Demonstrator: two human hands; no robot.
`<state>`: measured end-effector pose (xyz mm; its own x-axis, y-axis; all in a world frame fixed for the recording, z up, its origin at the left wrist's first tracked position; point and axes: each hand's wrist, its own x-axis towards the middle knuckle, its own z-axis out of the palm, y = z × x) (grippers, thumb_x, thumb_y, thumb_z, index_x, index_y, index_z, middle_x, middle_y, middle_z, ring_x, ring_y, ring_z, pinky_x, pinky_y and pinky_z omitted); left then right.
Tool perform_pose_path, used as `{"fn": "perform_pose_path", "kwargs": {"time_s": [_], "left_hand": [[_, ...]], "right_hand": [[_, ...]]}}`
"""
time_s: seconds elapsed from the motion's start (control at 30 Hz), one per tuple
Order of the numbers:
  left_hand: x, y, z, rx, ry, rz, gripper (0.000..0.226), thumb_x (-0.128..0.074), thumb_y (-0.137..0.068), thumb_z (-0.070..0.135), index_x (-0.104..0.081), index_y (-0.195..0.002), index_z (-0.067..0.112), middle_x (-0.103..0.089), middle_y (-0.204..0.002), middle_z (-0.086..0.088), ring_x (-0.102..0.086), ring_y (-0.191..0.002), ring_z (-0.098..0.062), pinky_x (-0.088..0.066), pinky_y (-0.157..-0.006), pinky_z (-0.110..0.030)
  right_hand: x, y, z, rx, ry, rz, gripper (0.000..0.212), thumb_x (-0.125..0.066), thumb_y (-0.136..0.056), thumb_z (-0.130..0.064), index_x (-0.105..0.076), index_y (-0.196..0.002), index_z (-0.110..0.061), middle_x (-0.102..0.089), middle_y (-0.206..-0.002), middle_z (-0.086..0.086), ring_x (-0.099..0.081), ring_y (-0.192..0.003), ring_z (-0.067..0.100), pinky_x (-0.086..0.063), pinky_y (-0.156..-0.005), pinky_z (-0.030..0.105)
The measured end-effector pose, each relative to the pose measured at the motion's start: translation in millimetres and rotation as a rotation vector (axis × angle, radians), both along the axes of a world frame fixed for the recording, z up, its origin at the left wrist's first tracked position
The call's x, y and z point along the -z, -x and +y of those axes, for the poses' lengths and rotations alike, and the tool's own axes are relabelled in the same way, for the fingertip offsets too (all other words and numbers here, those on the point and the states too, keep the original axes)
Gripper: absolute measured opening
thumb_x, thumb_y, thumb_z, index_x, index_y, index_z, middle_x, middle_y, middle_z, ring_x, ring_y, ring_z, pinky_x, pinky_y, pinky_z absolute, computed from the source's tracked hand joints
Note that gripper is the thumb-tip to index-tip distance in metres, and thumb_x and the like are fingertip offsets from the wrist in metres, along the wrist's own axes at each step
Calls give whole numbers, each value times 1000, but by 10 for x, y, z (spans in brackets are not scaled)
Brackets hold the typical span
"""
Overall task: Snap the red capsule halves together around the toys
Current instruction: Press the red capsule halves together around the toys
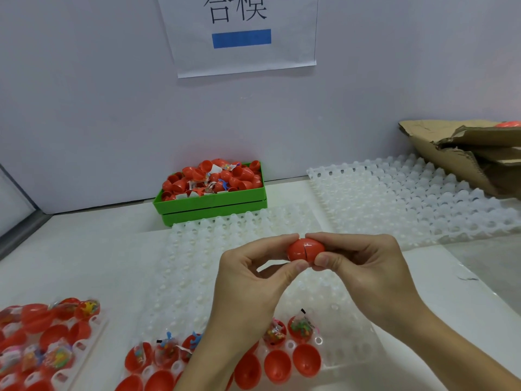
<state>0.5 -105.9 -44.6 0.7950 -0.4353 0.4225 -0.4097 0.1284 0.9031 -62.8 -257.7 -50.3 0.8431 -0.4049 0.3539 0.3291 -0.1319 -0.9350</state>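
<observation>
Capsule: a red egg-shaped capsule [306,250] is held in the air above the white tray, near the middle of the scene; a dark seam line runs across it where the two halves meet.
Left hand: the left hand [248,280] pinches the capsule's left half between thumb and forefinger.
Right hand: the right hand [363,266] pinches the right half, fingers curled round it.
White tray: a dimpled white tray [197,266] lies under the hands; its near rows hold open red halves [306,360], some with bagged toys [302,326] in them.
Green bin: a green bin [211,204] at the far wall is heaped with red halves and toys.
Far right: a second white tray [408,198] and torn cardboard [462,153].
Near left: another tray of red halves [42,340].
</observation>
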Motion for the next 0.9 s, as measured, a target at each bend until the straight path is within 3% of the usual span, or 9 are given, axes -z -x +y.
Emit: {"fn": "perform_pose_path", "kwargs": {"time_s": [0.6,0.9], "left_hand": [[-24,-15,48,19,-73,-48,32,-80,-68,21,-77,-98,31,-77,-91,13,-73,-88,-5,-58,-73,-18],[54,-48,17,-104,-139,-82,47,-77,-71,-13,-77,-88,31,-74,-81,25,-71,-83,4,-54,-73,-9]], "right_hand": [[-23,33,32,-3,-17,-18,39,-71,-76,15,-79,-88,-21,-78,-79,2,-74,-69,19,-57,-67,18],[33,20,71,-31,115,-3,42,-71,-77,14,-78,-91,-24,-77,-76,1,-72,-69,11,-55,-69,16]]}}
